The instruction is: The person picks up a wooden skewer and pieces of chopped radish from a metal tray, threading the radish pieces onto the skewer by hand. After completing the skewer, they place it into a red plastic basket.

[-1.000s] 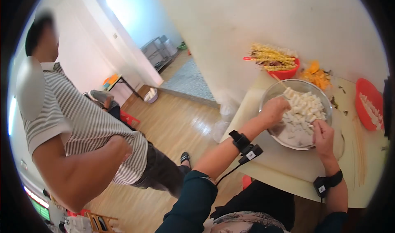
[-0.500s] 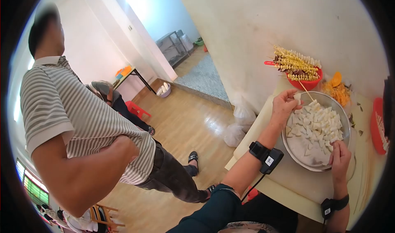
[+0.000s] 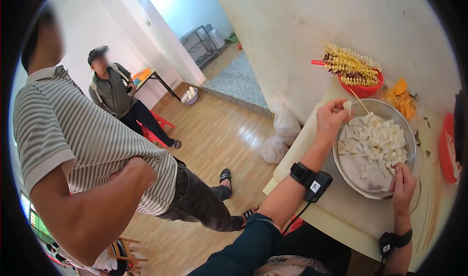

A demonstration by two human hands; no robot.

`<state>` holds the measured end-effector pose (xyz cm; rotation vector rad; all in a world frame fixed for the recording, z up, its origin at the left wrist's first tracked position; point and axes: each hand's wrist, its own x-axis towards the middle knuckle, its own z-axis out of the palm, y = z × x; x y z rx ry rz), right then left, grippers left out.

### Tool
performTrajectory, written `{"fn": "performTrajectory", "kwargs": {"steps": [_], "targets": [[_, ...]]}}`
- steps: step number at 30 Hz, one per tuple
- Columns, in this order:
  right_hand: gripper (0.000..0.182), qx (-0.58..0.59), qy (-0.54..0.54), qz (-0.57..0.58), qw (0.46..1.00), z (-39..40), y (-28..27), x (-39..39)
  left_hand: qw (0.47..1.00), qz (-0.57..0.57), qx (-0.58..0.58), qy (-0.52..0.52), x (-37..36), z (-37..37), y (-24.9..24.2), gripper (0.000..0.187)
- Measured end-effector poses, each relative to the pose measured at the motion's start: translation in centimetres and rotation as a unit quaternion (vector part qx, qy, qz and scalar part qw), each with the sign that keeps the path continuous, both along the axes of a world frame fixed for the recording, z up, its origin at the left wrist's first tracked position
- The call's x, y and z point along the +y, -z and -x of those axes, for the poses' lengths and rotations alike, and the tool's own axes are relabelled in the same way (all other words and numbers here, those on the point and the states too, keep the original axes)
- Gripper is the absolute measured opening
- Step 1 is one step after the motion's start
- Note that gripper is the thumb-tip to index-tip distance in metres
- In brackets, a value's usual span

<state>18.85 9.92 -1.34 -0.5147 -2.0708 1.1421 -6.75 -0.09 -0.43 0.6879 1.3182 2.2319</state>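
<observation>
My left hand (image 3: 331,121) is closed in a pinch on a small white slice (image 3: 347,105), above the far left rim of a steel bowl (image 3: 342,174). Cut white pieces (image 3: 375,142) are heaped in the bowl. Just right of that slice, a thin wooden skewer (image 3: 359,100) slants over the rim; its lower end is lost among the pieces. My right hand (image 3: 403,182) is closed at the bowl's near right rim, thumb and fingers pressed together. What lies between them is too small to tell.
A red bowl (image 3: 363,90) holds loaded skewers (image 3: 351,64). Orange peelings (image 3: 402,100) lie beside it. Another red container (image 3: 446,149) and thin sticks (image 3: 433,208) are at the right. A person in a striped shirt (image 3: 107,134) stands close at left; another person (image 3: 114,88) stands farther back.
My left hand has shifted slightly up and left with the slice. The skewer's tip has moved up and left too. The far person, previously mostly hidden, now shows beyond the striped shirt.
</observation>
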Motion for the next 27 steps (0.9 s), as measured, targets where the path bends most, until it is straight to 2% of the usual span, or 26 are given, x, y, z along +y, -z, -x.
{"fn": "performTrajectory", "kwargs": {"steps": [12, 17, 27], "targets": [[0.016, 0.021, -0.048, -0.008, 0.999, 0.08, 0.05, -0.08, 0.997, -0.038, 0.014, -0.061, -0.23, 1.00, 0.22, 0.030], [0.015, 0.004, -0.051, -0.007, 0.999, 0.23, -0.33, -0.36, 0.996, -0.007, 0.022, -0.087, -0.37, 0.80, -0.19, 0.030], [0.014, 0.003, -0.044, -0.012, 0.999, 0.38, -0.50, -0.57, 0.996, 0.002, 0.048, -0.078, -0.32, 0.91, 0.20, 0.031]]}}
